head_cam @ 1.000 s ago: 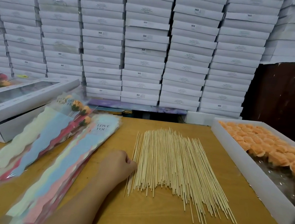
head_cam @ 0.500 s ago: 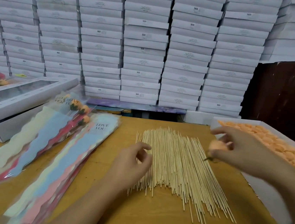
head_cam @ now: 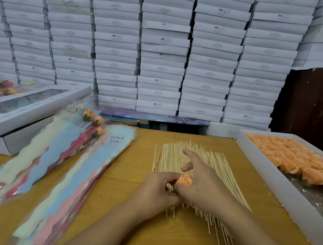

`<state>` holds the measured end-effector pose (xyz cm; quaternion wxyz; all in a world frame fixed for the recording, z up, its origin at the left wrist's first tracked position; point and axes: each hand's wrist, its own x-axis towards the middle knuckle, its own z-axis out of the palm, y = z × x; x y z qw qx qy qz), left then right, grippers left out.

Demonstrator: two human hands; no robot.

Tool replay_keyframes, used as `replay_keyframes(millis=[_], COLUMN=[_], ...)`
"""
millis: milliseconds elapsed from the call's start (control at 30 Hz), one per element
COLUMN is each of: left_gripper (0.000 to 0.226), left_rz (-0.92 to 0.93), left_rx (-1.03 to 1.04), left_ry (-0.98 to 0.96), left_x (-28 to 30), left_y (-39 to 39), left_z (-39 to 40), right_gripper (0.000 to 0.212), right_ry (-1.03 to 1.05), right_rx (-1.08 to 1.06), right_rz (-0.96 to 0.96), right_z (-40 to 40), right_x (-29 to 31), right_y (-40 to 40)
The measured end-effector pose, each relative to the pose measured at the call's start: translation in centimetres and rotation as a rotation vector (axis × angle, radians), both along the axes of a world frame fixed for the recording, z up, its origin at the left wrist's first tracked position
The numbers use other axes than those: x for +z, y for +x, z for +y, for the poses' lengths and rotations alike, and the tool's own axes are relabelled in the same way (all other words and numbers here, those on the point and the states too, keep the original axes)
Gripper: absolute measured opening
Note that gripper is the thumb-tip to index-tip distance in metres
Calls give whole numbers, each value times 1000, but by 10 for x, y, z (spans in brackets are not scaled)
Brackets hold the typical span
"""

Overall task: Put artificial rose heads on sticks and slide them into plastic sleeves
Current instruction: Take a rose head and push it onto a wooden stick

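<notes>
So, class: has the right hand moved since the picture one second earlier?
Yes. The right hand, then at the box of rose heads, has come left over the sticks, holding a rose head beside the left hand.

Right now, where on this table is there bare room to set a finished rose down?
Bare wood shows between the sticks and the rose tray, in front of the stick ends, and between the "LOVE YOU" sleeves and the sticks. The left side is crowded with sleeves and a windowed box; both hands work over the sticks.
</notes>
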<state>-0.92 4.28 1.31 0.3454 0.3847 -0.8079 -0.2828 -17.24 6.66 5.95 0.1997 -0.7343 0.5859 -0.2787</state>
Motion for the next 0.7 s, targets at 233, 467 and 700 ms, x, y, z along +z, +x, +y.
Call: replay_keyframes(millis=[233, 467, 700], left_gripper=[7, 11, 16], left_rz=[216, 517, 634], left_rx=[210, 412, 435], left_ry=[54, 258, 408], left_x=[0, 6, 8], left_y=[2, 14, 17], left_z=[-8, -16, -18], right_gripper=[49, 34, 42], right_ry=[-147, 99, 156], right_rx=[-192, -417, -433], right_rz=[-234, 393, 291], right_z=[-2, -13, -20], right_x=[-1, -27, -22], right_y=[-11, -20, -27])
